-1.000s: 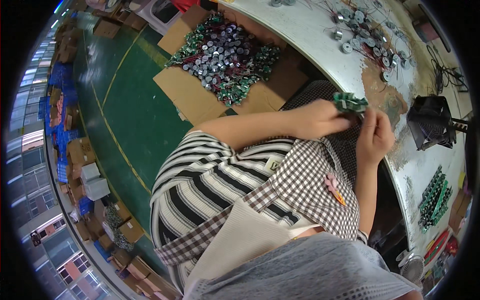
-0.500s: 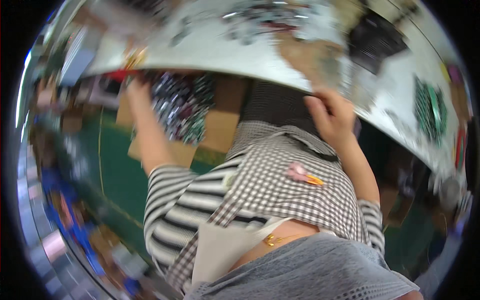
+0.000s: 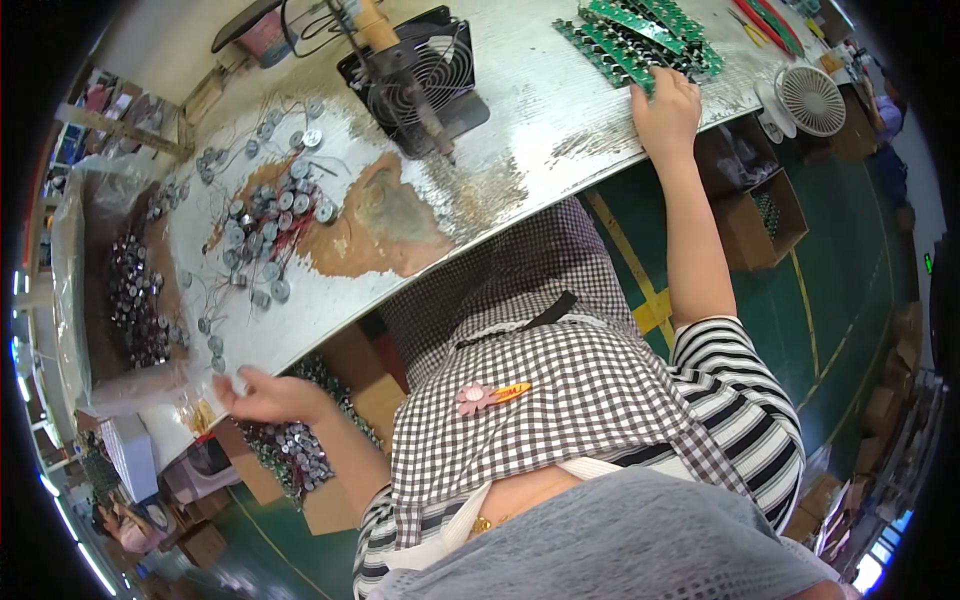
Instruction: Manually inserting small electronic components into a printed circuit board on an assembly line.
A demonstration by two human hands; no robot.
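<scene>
My right hand point(image 3: 667, 108) reaches to the far right of the bench. Its thumb and fingers close on the near edge of a green circuit board point(image 3: 632, 66) in a pile of several boards. My left hand point(image 3: 265, 397) hovers at the bench's front left edge, fingers loosely bent and apart, with nothing visible between them. Nearest to it are small round silver motors point(image 3: 280, 290) with thin red wires, scattered on the bench. Below that hand, an open cardboard box point(image 3: 330, 505) holds many similar metal parts.
A soldering iron point(image 3: 415, 95) on a stand rises before a black fan point(image 3: 440, 70). A plastic-lined bin point(image 3: 85, 300) of motors stands at the left. On the right are a white fan point(image 3: 808, 100), pliers point(image 3: 745, 28) and a carton point(image 3: 762, 225) below the bench point(image 3: 540, 130).
The view has swung to the right. My right hand has gone from the bench's front edge out to the circuit boards. My left hand has come away from above the cardboard box.
</scene>
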